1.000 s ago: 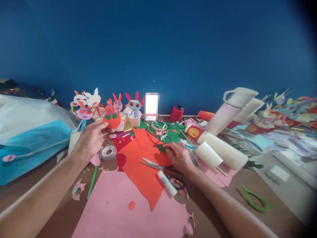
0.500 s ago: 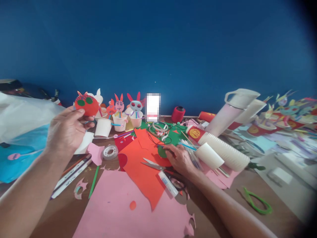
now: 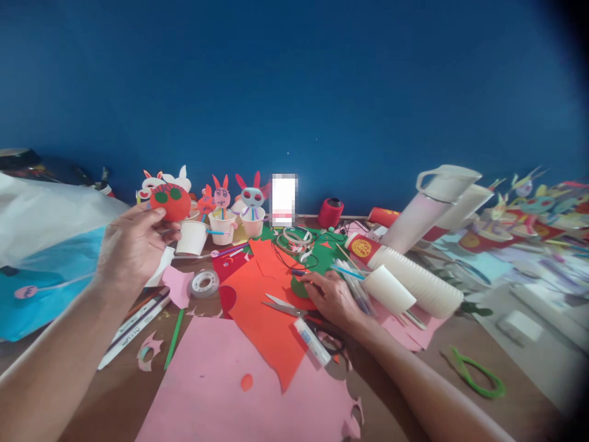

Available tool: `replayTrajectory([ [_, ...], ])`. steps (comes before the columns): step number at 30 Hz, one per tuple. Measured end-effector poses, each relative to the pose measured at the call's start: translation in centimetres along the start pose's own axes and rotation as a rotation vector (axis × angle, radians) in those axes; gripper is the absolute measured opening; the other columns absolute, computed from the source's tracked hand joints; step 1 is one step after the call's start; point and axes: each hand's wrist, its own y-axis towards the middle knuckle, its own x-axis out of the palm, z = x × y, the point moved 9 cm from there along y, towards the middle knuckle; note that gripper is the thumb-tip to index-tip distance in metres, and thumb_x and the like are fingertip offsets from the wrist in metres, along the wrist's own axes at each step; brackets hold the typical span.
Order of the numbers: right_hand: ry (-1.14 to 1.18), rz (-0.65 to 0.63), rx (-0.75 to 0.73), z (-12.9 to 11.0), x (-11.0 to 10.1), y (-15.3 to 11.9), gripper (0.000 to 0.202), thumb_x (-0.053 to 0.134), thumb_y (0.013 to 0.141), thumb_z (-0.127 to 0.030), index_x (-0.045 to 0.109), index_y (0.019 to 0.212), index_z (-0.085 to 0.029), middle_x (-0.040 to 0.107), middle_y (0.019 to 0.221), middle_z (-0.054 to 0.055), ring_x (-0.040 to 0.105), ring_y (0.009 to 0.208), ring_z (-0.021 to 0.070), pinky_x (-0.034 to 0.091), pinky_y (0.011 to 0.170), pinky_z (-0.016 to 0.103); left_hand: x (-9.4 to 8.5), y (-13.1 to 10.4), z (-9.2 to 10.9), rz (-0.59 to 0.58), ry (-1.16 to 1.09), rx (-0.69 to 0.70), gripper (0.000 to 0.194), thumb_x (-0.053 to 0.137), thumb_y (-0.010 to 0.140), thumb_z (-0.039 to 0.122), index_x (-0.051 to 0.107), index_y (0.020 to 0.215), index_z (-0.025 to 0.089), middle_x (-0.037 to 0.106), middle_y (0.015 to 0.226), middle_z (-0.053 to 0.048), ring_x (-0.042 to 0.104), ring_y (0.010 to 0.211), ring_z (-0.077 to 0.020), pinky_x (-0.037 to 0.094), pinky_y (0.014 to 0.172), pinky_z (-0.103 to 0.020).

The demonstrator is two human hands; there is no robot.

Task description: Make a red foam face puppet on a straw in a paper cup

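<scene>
My left hand (image 3: 133, 245) is raised on the left, pinching a red paper disc (image 3: 177, 205) with two green ovals and dark strokes along its top. My right hand (image 3: 334, 294) rests low over the orange paper (image 3: 262, 282), its fingertips at a green paper circle (image 3: 300, 287). A dark, thin thing shows by those fingertips; whether they grip it is hidden. Scissors (image 3: 283, 306) lie spread on the orange paper, beside a glue stick (image 3: 313, 341). Pink paper (image 3: 239, 380) lies nearer to me, with a small orange oval (image 3: 247, 382) on it.
Paper cups with rabbit figures (image 3: 252, 215) stand at the back left. A tape roll (image 3: 205, 283) and markers (image 3: 133, 328) lie on the left. Stacked paper cups (image 3: 414, 279), a white jug (image 3: 426, 209) and a green pipe cleaner (image 3: 481, 380) are on the right.
My left hand has moved slightly right and down with the red disc. My right hand has shifted a little left, and a dark, thin thing now shows by its fingertips.
</scene>
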Motion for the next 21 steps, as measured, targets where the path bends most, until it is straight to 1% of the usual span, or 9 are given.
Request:
replayTrajectory([
  [5,-0.017,-0.004,-0.006,-0.1,0.1,0.0,0.019,0.046,0.084,-0.022,0.064,0.094,-0.022,0.063,0.062,0.0,0.055,0.061,0.0142,0.035,0.062,0.024,0.5,-0.3,-0.5,-0.025,-0.017,-0.023,0.012,0.062,0.06,0.01,0.059,0.07,0.014,0.06,0.061,0.002,0.056,0.049,-0.0117,0.045,0.043,-0.023],
  [9,-0.039,-0.003,-0.015,-0.2,0.0,0.1,0.02,0.046,0.084,-0.023,0.064,0.094,-0.022,0.062,0.058,0.0,0.054,0.059,0.0147,0.035,0.061,0.024,0.9,-0.5,-0.7,-0.055,-0.02,-0.036,0.012,0.062,0.059,0.01,0.059,0.07,0.014,0.062,0.063,0.001,0.056,0.049,-0.0115,0.045,0.044,-0.023],
  [14,-0.021,-0.006,-0.03,-0.5,0.1,0.1,0.02,0.047,0.084,-0.021,0.064,0.094,-0.022,0.063,0.059,0.0,0.056,0.06,0.0142,0.035,0.062,0.024,0.6,-0.7,-1.2,-0.013,-0.001,-0.074,0.011,0.064,0.056,0.01,0.057,0.064,0.015,0.058,0.055,0.003,0.056,0.048,-0.012,0.045,0.043,-0.023],
  [21,-0.013,-0.034,-0.034,-0.6,0.3,0.0,0.021,0.047,0.083,-0.019,0.064,0.096,-0.022,0.064,0.062,0.0,0.056,0.063,0.0141,0.034,0.063,0.024,0.9,-1.0,-2.0,-0.039,0.014,-0.083,0.014,0.067,0.056,0.012,0.058,0.067,0.013,0.06,0.059,0.002,0.056,0.047,-0.0118,0.045,0.043,-0.023],
])
